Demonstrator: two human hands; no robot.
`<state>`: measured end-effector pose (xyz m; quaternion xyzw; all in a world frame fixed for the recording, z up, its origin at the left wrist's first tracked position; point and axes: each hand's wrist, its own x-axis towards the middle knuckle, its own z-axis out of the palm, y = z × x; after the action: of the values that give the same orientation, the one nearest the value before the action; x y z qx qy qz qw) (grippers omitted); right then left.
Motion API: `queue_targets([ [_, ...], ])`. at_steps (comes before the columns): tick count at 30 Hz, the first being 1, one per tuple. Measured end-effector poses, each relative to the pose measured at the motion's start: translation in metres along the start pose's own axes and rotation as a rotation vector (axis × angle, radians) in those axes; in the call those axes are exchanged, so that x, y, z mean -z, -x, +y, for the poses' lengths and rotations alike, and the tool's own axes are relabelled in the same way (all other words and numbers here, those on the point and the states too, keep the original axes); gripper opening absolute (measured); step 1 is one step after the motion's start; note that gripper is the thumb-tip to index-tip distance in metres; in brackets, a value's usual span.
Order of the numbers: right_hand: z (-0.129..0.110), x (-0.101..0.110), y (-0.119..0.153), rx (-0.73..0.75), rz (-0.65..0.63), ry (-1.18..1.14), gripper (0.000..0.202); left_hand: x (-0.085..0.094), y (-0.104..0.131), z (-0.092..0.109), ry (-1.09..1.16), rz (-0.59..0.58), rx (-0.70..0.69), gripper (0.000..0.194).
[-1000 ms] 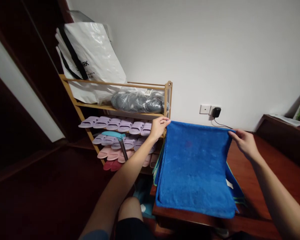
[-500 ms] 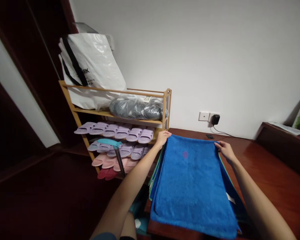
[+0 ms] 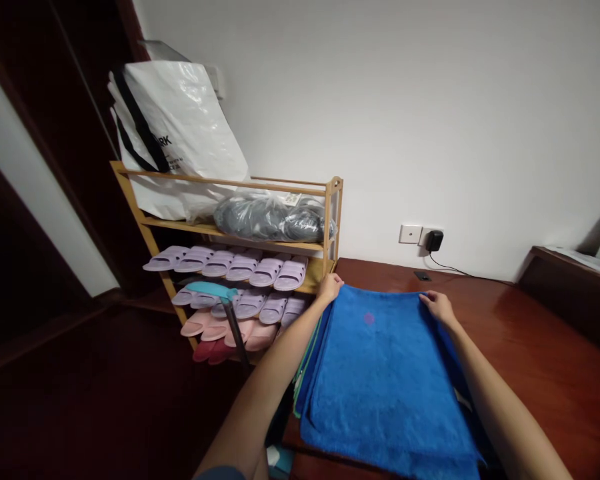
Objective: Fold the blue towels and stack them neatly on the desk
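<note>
A blue towel (image 3: 385,373) with a small purple mark near its far edge is spread over a stack of cloths on the brown wooden surface. My left hand (image 3: 330,288) pinches its far left corner. The far right corner is between the closed fingers of my right hand (image 3: 437,307). Green-edged cloths (image 3: 305,370) show under the towel's left side. The near end of the towel reaches the front of the surface.
To the left stands a wooden rack (image 3: 325,220) with rows of lilac slippers (image 3: 267,270), pink ones lower down, and a white bag (image 3: 185,120) on top. A turquoise-topped handle (image 3: 213,290) leans before it. A black plug (image 3: 435,241) trails its cord along the wall.
Both hands have come slightly lower and nearer with the towel's far edge. My right hand has also shifted a little left.
</note>
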<state>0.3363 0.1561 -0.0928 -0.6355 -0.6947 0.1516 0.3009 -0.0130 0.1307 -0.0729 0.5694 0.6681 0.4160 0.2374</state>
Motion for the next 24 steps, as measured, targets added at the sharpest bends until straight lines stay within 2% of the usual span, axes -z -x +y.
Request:
queue_targets([
  [5, -0.003, -0.005, 0.012, 0.058, -0.024, 0.124, 0.031, 0.003, 0.015, 0.001, -0.247, 0.002, -0.054, 0.027],
  [9, -0.022, -0.004, 0.029, 0.145, 0.013, 0.233, 0.045, 0.004, 0.034, 0.011, -0.426, 0.002, -0.216, 0.024],
  [13, -0.044, -0.017, 0.048, 0.321, -0.062, 0.296, 0.066, -0.006, 0.055, 0.016, -0.529, -0.120, -0.440, 0.043],
  [15, -0.047, -0.028, 0.055, 0.338, -0.128, 0.325, 0.073, -0.014, 0.063, 0.013, -0.568, -0.212, -0.498, 0.054],
  [19, -0.039, -0.042, 0.059, 0.281, -0.197, 0.391, 0.078, -0.026, 0.069, 0.003, -0.638, -0.308, -0.470, 0.062],
  [24, -0.044, -0.038, 0.061, 0.287, -0.179, 0.428, 0.075, -0.026, 0.071, 0.009, -0.674, -0.283, -0.446, 0.062],
])
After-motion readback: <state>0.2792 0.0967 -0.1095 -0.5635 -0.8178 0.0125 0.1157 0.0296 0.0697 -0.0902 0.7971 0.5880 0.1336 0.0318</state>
